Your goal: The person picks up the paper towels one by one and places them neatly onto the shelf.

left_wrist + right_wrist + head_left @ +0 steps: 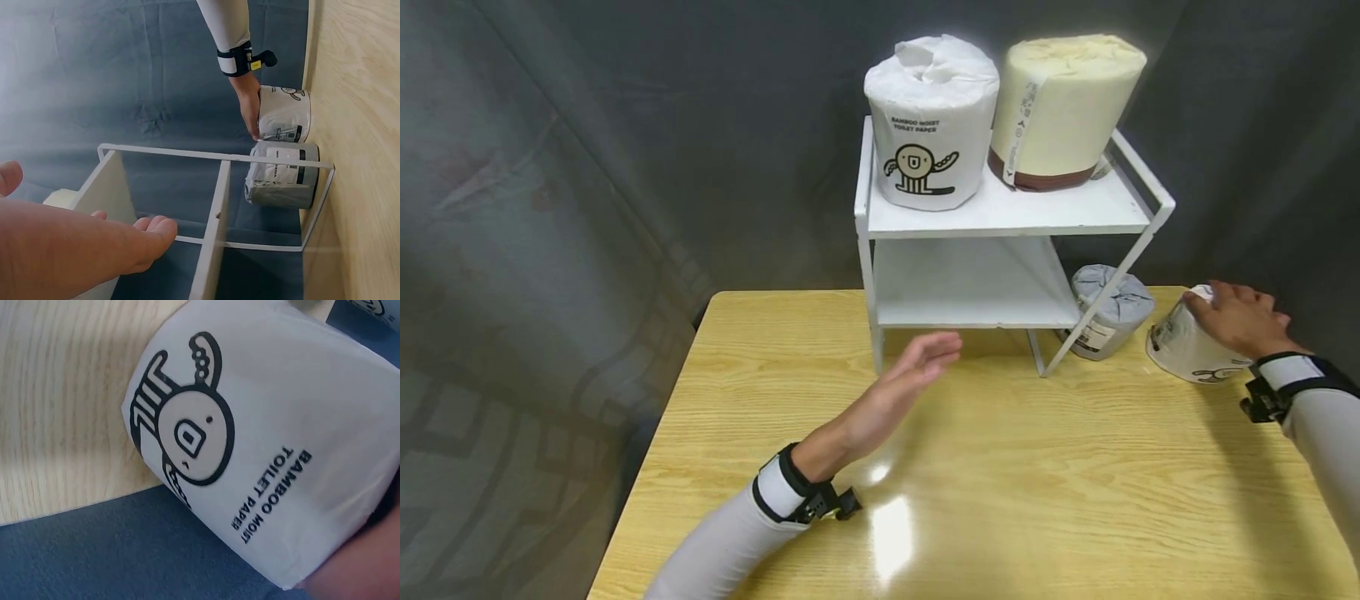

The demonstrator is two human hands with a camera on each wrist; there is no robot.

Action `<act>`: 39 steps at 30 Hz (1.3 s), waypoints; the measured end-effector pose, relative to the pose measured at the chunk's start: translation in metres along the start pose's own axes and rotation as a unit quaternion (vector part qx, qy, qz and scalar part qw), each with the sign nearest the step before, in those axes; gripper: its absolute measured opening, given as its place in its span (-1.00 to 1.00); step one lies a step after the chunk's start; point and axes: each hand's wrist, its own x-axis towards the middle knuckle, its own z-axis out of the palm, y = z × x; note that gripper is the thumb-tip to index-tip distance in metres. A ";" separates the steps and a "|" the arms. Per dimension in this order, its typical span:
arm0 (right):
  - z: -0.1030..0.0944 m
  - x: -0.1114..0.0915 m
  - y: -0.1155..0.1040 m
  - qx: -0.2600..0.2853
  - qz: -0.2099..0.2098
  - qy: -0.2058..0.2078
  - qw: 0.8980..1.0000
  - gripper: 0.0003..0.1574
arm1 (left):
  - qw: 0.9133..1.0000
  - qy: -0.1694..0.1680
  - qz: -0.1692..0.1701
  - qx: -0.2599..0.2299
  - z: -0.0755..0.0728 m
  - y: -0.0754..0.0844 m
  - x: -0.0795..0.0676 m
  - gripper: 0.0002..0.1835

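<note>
My right hand (1242, 318) lies over the top of a white toilet roll (1195, 346) on the table's right side. Its thumb reaches over the left edge and its fingers bend over the far side, gripping the roll. A cartoon figure and "Bamboo Moist Toilet Paper" show on the wrapper (269, 425). The roll's base meets the wood. My left hand (895, 396) is raised before the white shelf (970, 325), fingers extended, holding nothing. Beside the gripped roll stands a grey-wrapped roll (1116, 304), partly behind the shelf's leg.
On the shelf's top tier stand a white toilet roll (934, 125) and a cream roll (1067, 112) with a brown base. Something small shows behind the cream roll. The wooden table (1037, 492) extends in front, and a dark grey curtain (737, 142) hangs behind.
</note>
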 end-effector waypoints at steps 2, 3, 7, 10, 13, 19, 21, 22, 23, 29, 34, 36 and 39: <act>0.001 0.000 0.000 0.000 -0.002 0.006 1.000 0.18 | 1.000 0.000 -0.003 -0.004 0.000 -0.003 0.000 -0.33; 0.002 -0.001 -0.001 -0.002 -0.002 0.010 1.000 0.17 | 1.000 0.001 -0.003 -0.006 0.000 -0.004 0.000 -0.33; 0.003 -0.002 0.000 -0.007 -0.003 0.016 1.000 0.17 | 1.000 0.007 -0.005 -0.009 0.000 -0.009 0.000 -0.32; 0.004 -0.002 0.001 -0.014 -0.002 0.016 1.000 0.17 | 1.000 0.017 -0.009 -0.006 0.001 -0.015 0.000 -0.32; 0.007 -0.003 0.003 -0.022 -0.003 0.019 1.000 0.16 | 1.000 0.026 -0.017 -0.003 0.002 -0.022 0.001 -0.32; 0.008 -0.006 0.001 -0.031 0.002 0.025 0.999 0.15 | 0.999 0.039 -0.024 0.012 0.010 -0.038 0.005 -0.32; 0.008 -0.008 -0.002 -0.031 0.004 0.028 0.999 0.16 | 0.998 0.045 -0.025 0.020 0.012 -0.042 0.006 -0.33; 0.009 -0.009 -0.003 -0.031 0.005 0.030 0.999 0.16 | 0.998 0.048 -0.027 0.026 0.014 -0.045 0.007 -0.33; 0.009 -0.009 -0.004 -0.030 0.004 0.032 0.999 0.16 | 0.998 0.051 -0.028 0.029 0.014 -0.047 0.008 -0.33; 0.013 -0.012 -0.007 -0.026 -0.008 0.032 0.999 0.17 | 0.997 0.062 -0.027 0.033 0.016 -0.057 0.011 -0.34; 0.013 -0.015 -0.009 -0.032 -0.008 0.037 0.999 0.15 | 0.997 0.064 -0.025 0.034 0.018 -0.062 0.012 -0.34; 0.013 -0.017 -0.010 -0.033 -0.006 0.041 0.999 0.15 | 0.997 0.065 -0.028 0.039 0.019 -0.064 0.013 -0.34; 0.016 -0.021 -0.012 -0.033 -0.010 0.043 0.998 0.14 | 0.996 0.068 -0.034 0.040 0.020 -0.067 0.013 -0.33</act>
